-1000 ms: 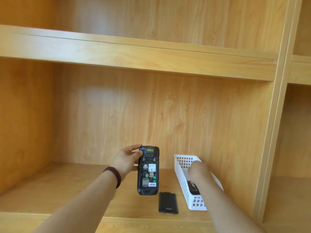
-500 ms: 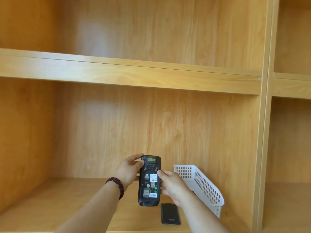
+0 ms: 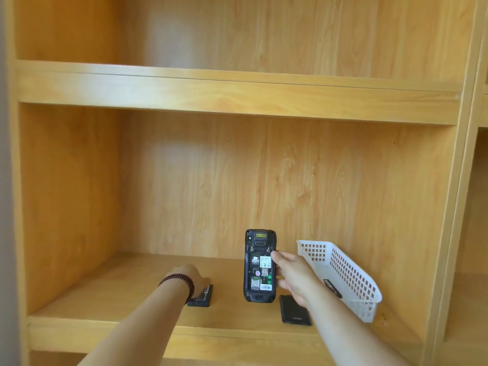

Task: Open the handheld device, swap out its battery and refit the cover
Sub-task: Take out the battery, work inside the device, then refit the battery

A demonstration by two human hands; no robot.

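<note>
1. While the right hand (image 3: 293,276) holds the device (image 3: 260,265) upright above the shelf (image 3: 111,294), grip wrapped around its edge, its battery bay lies open.
2. Left hand (image 3: 194,277) rests on a battery (image 3: 202,297); grip hidden, cannot tell.
3. Cover (image 3: 294,310) lies beside the basket (image 3: 351,276).

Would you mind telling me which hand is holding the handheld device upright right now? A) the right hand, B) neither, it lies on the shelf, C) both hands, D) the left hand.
A: the right hand grips the opened handheld device by its side, while the left hand is down on the battery lying on the shelf.
</note>
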